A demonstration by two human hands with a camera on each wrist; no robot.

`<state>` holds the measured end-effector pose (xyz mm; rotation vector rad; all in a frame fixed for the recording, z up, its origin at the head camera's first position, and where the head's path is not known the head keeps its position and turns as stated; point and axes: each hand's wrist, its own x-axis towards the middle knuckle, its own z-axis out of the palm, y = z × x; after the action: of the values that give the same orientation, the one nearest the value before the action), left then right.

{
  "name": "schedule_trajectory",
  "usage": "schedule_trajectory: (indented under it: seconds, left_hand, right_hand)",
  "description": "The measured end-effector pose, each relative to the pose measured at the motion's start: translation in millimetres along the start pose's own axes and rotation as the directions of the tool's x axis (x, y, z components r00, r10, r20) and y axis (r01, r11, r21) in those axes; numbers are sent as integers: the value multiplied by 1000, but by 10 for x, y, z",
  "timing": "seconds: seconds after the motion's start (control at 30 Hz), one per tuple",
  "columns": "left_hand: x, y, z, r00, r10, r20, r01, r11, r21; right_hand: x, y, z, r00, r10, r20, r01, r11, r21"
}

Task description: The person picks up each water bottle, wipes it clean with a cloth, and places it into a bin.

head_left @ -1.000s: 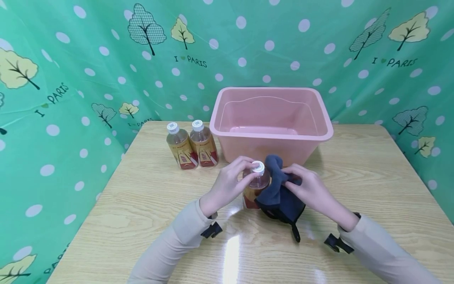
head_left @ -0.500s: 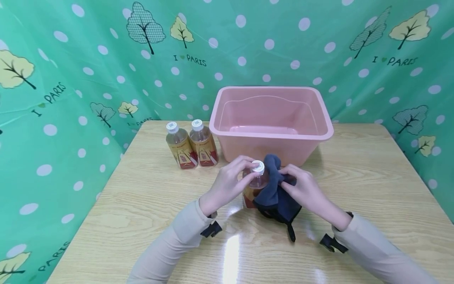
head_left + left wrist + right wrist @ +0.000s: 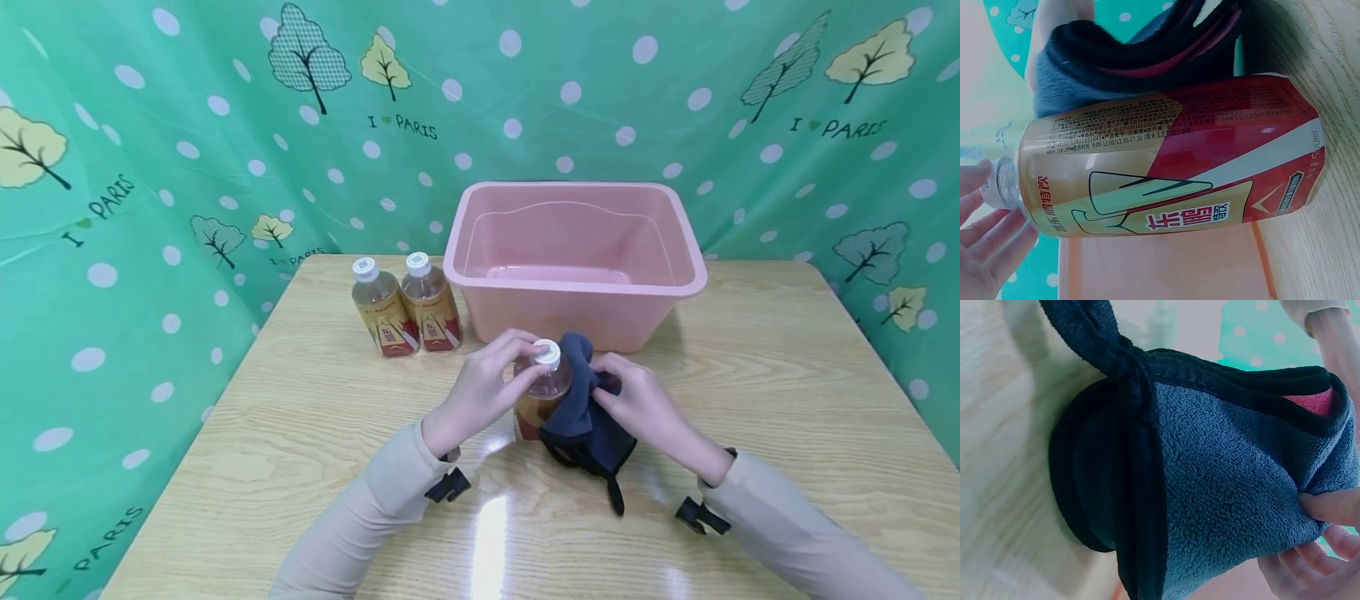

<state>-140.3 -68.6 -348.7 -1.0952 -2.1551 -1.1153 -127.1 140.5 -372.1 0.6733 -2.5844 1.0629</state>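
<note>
A drink bottle (image 3: 1166, 162) with a gold and red label and a white cap (image 3: 550, 357) stands upright on the table in front of the pink tub. My left hand (image 3: 487, 387) pinches it at the cap and neck from the left. Against the bottle's right side lies a dark blue-grey cloth (image 3: 1222, 469) with black edging and a hanging loop (image 3: 616, 495). Pinched between thumb and fingers, the cloth is held by my right hand (image 3: 637, 396). A bit of pink lining shows in its fold in the right wrist view. Part of the bottle's label is hidden behind the cloth.
A pink tub (image 3: 573, 287) stands at the back of the wooden table (image 3: 322, 483). To its left, two more bottles (image 3: 384, 312) with white caps stand side by side. A green dotted curtain (image 3: 525, 92) hangs behind the table.
My right hand has shifted slightly left with the cloth, and the hanging loop has swung left. My left hand stays at the cap, and the bottle stands where it was.
</note>
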Motion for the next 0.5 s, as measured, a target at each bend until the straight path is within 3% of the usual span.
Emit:
schedule_trajectory:
  seconds: [0.5]
  left_hand:
    - [0, 0, -8, 1000, -12, 12, 12, 1000, -11]
  right_hand:
    - [-43, 182, 195, 994, 42, 99, -36, 998, -55]
